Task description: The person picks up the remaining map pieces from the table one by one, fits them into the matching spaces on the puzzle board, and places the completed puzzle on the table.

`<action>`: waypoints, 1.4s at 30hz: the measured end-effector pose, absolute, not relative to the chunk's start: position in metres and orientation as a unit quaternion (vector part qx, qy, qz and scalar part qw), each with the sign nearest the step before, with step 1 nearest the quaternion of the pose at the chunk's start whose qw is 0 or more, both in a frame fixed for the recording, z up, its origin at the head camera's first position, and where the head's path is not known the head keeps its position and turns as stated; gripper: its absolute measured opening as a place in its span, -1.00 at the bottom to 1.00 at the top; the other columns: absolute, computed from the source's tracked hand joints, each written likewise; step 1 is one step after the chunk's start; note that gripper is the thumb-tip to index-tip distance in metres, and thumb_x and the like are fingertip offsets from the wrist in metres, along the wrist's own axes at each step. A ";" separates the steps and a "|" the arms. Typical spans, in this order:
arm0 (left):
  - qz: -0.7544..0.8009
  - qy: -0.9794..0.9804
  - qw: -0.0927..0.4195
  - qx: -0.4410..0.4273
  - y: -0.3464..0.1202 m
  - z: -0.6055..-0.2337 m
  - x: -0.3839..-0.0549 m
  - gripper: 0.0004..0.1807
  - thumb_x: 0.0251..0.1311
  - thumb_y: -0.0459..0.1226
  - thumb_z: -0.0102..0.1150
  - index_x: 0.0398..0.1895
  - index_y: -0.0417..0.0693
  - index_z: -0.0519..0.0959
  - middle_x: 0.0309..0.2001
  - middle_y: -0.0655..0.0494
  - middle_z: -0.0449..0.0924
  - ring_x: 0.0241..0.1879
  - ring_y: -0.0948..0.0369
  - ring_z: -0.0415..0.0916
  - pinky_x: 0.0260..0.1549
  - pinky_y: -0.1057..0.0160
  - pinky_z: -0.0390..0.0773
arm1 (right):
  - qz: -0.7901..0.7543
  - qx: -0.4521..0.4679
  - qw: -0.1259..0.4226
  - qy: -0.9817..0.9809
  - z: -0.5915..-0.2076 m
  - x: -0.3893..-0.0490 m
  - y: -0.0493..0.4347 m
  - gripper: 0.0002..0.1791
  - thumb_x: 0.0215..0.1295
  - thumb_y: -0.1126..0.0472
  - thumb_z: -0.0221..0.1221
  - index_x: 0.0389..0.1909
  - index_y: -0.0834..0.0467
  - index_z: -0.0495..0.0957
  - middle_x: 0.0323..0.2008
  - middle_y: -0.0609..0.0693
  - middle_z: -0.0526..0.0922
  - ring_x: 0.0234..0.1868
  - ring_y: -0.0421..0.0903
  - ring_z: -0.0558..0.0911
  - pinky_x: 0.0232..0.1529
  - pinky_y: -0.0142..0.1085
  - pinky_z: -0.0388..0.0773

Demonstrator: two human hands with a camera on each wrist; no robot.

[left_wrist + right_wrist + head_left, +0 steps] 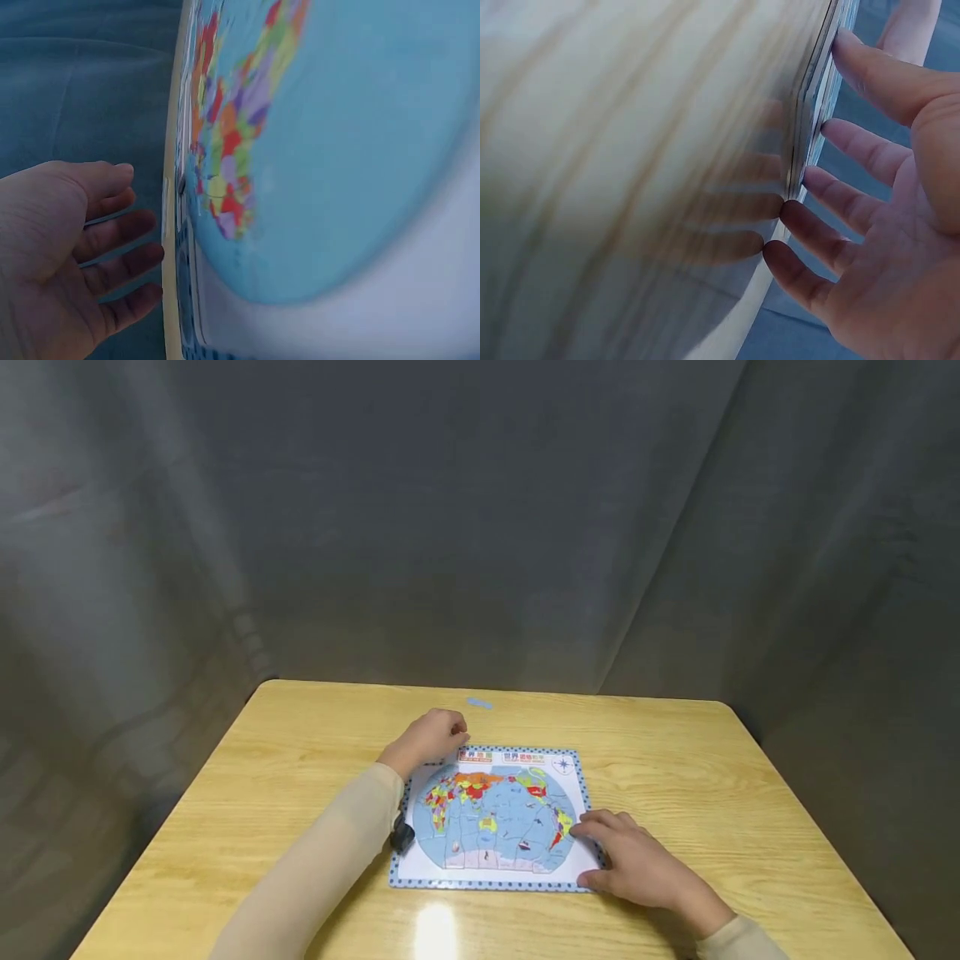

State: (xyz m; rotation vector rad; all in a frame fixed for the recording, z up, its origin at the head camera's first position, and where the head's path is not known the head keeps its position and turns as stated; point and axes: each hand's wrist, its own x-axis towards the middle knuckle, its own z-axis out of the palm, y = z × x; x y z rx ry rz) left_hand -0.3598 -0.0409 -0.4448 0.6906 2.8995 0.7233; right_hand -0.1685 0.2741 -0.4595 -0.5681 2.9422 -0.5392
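A world map jigsaw puzzle [495, 885] with a blue dotted border lies flat on the wooden table. My left hand [431, 739] is over its top left corner, fingers loosely bent and nothing between them; the left wrist view shows the same hand [82, 247] beside the colourful landmasses. At the puzzle's right edge rests my right hand [637, 860], fingers spread over the border and thumb near the bottom right corner. Seen from the right wrist, that hand's fingertips [795, 214] touch the board's side and the tabletop.
A small light blue piece [480, 702] lies near the table's far edge, beyond the left hand. A small black device [402, 836] sits under the left forearm by the puzzle's left border. Dark grey curtains [480, 527] hang behind the wooden table [675, 777].
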 end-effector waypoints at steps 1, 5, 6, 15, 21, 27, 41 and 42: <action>0.237 0.944 0.037 0.225 -0.039 -0.444 -0.363 -0.79 0.35 -0.12 0.19 -0.11 -0.03 0.63 -0.22 0.15 0.61 -0.30 0.20 0.48 -0.21 0.16 0.55 | -0.177 -0.187 0.049 0.965 -0.459 -0.168 0.274 -0.33 0.03 -0.14 0.43 0.16 0.06 0.57 0.25 0.06 0.45 0.16 0.07 0.42 0.14 0.10 0.39; 0.238 0.943 0.037 0.228 -0.032 -0.443 -0.373 -0.80 0.35 -0.15 0.17 -0.11 -0.05 0.63 -0.24 0.13 0.60 -0.34 0.18 0.46 -0.24 0.17 0.53 | -0.174 -0.187 0.051 0.965 -0.459 -0.165 0.273 -0.32 0.03 -0.15 0.42 0.17 0.05 0.56 0.26 0.07 0.44 0.16 0.07 0.42 0.13 0.11 0.39; 0.238 0.943 0.038 0.231 -0.030 -0.442 -0.375 -0.80 0.35 -0.15 0.16 -0.11 -0.05 0.63 -0.23 0.12 0.59 -0.34 0.17 0.46 -0.24 0.16 0.53 | -0.174 -0.186 0.051 0.966 -0.459 -0.164 0.273 -0.32 0.04 -0.15 0.42 0.17 0.05 0.56 0.26 0.07 0.44 0.16 0.07 0.42 0.13 0.11 0.39; 0.236 0.944 0.039 0.226 -0.022 -0.443 -0.388 -0.76 0.41 -0.20 0.10 0.02 -0.09 0.61 -0.06 0.05 0.61 -0.23 0.16 0.50 -0.19 0.14 0.56 | -0.173 -0.191 0.040 0.965 -0.456 -0.160 0.270 -0.35 0.06 -0.10 0.43 0.17 0.05 0.56 0.26 0.07 0.45 0.16 0.07 0.43 0.13 0.09 0.38; 0.241 0.946 0.016 0.216 -0.017 -0.449 -0.394 -0.73 0.41 -0.24 0.08 0.07 -0.13 0.59 0.01 0.00 0.59 -0.06 0.13 0.54 -0.06 0.12 0.57 | -0.170 -0.184 0.040 0.967 -0.456 -0.155 0.269 -0.34 0.05 -0.13 0.42 0.17 0.04 0.56 0.25 0.05 0.45 0.16 0.05 0.43 0.14 0.08 0.38; 0.228 0.947 -0.004 0.226 -0.016 -0.454 -0.401 -0.75 0.40 -0.27 0.08 0.04 -0.16 0.61 -0.05 -0.02 0.56 -0.08 0.11 0.51 -0.07 0.14 0.56 | -0.170 -0.180 0.041 0.968 -0.454 -0.151 0.269 -0.34 0.05 -0.15 0.42 0.17 0.03 0.56 0.25 0.03 0.45 0.17 0.04 0.42 0.14 0.08 0.37; 0.193 0.955 0.014 0.225 -0.024 -0.448 -0.402 -0.70 0.39 -0.29 0.11 0.13 -0.16 0.58 0.04 -0.05 0.51 0.11 -0.01 0.40 0.12 0.09 0.46 | -0.174 -0.186 0.053 0.965 -0.455 -0.143 0.261 -0.31 0.03 -0.17 0.42 0.19 -0.01 0.55 0.25 0.00 0.45 0.19 0.04 0.41 0.18 0.09 0.35; 0.191 0.956 0.017 0.221 -0.025 -0.448 -0.402 -0.70 0.39 -0.29 0.11 0.13 -0.15 0.58 0.05 -0.05 0.50 0.12 -0.02 0.39 0.11 0.09 0.47 | -0.175 -0.187 0.053 0.965 -0.455 -0.143 0.260 -0.31 0.03 -0.18 0.42 0.19 -0.01 0.55 0.25 -0.01 0.45 0.19 0.04 0.41 0.18 0.09 0.35</action>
